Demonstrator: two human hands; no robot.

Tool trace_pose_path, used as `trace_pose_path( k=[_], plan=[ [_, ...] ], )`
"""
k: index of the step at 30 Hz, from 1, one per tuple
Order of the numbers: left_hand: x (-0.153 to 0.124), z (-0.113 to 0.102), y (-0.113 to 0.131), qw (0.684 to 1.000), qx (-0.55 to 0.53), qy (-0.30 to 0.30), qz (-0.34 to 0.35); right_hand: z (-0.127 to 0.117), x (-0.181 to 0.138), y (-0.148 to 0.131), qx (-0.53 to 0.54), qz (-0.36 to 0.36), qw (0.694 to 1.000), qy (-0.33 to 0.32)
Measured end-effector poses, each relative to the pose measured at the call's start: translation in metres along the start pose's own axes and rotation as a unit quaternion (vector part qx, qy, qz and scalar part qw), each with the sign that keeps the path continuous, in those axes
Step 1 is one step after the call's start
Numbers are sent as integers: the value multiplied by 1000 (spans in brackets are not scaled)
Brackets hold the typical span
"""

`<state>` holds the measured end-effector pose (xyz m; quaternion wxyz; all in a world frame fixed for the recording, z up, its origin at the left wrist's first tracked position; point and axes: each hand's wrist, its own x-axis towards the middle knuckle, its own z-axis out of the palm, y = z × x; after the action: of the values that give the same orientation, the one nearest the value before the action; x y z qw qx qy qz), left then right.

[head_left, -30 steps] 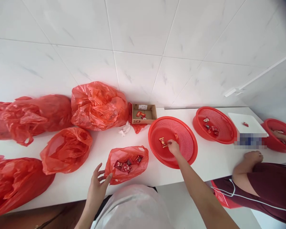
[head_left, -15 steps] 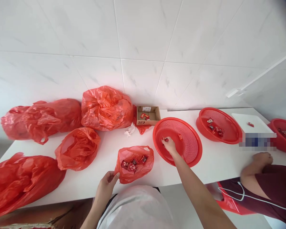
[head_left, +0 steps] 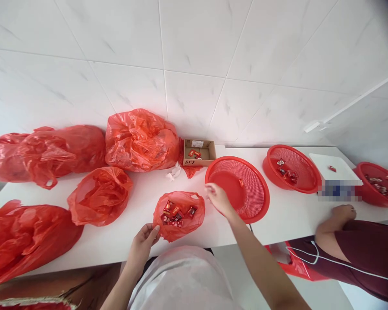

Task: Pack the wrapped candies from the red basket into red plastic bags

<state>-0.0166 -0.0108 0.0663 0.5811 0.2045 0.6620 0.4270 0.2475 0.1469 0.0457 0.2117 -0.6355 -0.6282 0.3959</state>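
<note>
My left hand (head_left: 146,236) pinches the near left edge of a red plastic bag (head_left: 196,217) on the white table. Several small wrapped candies (head_left: 177,214), red and dark, lie inside that bag. My right hand (head_left: 218,199) is over the left rim of a red perforated basket (head_left: 264,189), fingers loosely bent and apart, with nothing visible in them. One small red candy (head_left: 241,183) sits in this basket.
Tied and bunched red bags (head_left: 142,140) crowd the left. A cardboard box (head_left: 198,162) holding small red packets stands by the wall. Right of me are another red basket (head_left: 292,168) with candies, a white scale (head_left: 338,172), a further basket (head_left: 371,191) and a co-worker's arm (head_left: 333,228).
My right hand has moved left from inside the basket to its rim. More candies show in the bag, and the one it held is gone from its fingers. My left hand stays on the bag.
</note>
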Motion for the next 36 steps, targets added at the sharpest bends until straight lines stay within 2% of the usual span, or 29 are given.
trace_pose_path(
  k=[4,6,8,12,17,20,23,25,26,28,30,32,36],
  plan=[
    [-5,1,7,1000,-15,-2,-24,-73,41,54,-78,88,988,96],
    [-7,1,8,998,-51,-6,-45,-94,52,82,-112,130,979,107],
    [-9,1,9,995,-82,-7,-63,-99,55,104,-134,155,974,100],
    [-10,3,11,992,-106,7,-70,-84,53,126,-152,155,972,86],
    [-9,7,11,982,-164,2,-89,-71,55,114,-124,148,977,86],
    [-10,10,10,979,-179,8,-99,-58,42,85,-75,117,987,86],
    [-13,9,8,985,-147,26,-92,-22,5,42,-24,43,997,60],
    [-14,8,6,989,-119,37,-77,11,-23,15,7,-19,1000,1],
    [-15,7,5,991,-106,42,-70,26,-33,3,27,-74,995,-54],
    [-15,5,3,994,-81,52,-54,51,-44,-11,-10,-132,987,-94],
    [-14,0,2,996,-53,69,-25,64,-41,-16,-80,-119,986,-88],
    [-12,-8,1,995,-4,95,19,69,-31,-12,-129,-74,985,-86],
    [-11,-34,-5,978,127,134,101,65,-23,2,-158,-7,974,-159]
  ],
)
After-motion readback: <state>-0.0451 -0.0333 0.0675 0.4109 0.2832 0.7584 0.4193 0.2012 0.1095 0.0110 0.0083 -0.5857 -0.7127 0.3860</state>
